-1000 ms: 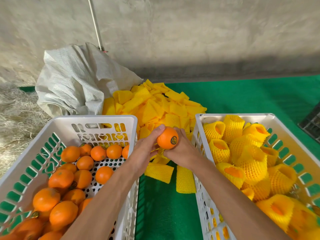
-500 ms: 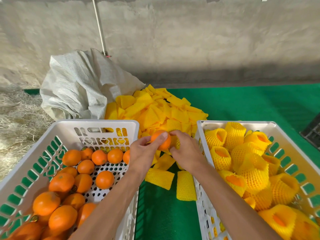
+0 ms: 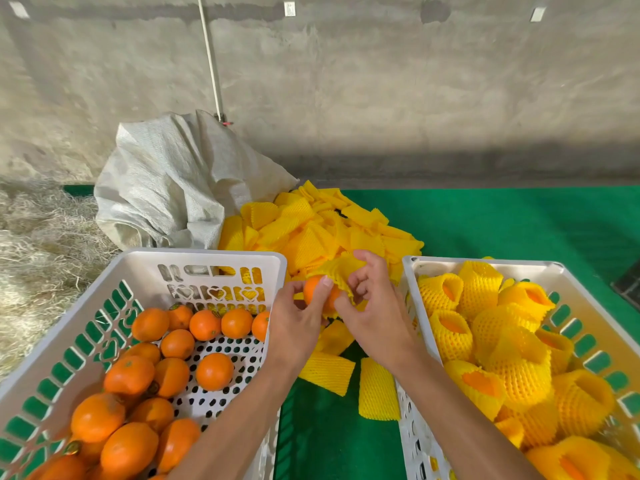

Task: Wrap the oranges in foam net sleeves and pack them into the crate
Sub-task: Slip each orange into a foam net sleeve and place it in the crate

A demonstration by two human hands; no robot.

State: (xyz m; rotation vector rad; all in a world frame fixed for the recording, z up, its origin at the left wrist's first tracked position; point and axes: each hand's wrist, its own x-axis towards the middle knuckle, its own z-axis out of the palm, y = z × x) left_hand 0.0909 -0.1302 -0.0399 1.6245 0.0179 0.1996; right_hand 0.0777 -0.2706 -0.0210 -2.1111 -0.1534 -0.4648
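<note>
Left hand (image 3: 294,320) holds one orange (image 3: 317,295) between the crates, just near of the loose sleeve pile (image 3: 311,233). Right hand (image 3: 374,306) pinches a foam net sleeve (image 3: 337,271), its mouth against the orange's right side. Packing crate (image 3: 485,266) lies right, nearer the right hand; unwrapped oranges (image 3: 149,382) fill the left crate (image 3: 207,258).

Both crates, the left one (image 3: 194,259) and the right one (image 3: 485,266), look like smooth white moulded plastic with a slight sheen. The loose oranges (image 3: 214,371) have a finely dimpled, faintly glossy peel. The yellow sleeves (image 3: 311,237) are soft foam netting, matt and ribbed. The sack (image 3: 166,181) is coarse woven plastic cloth, the mat (image 3: 519,223) dull green felt-like fabric, the wall (image 3: 381,98) rough bare concrete.
</note>
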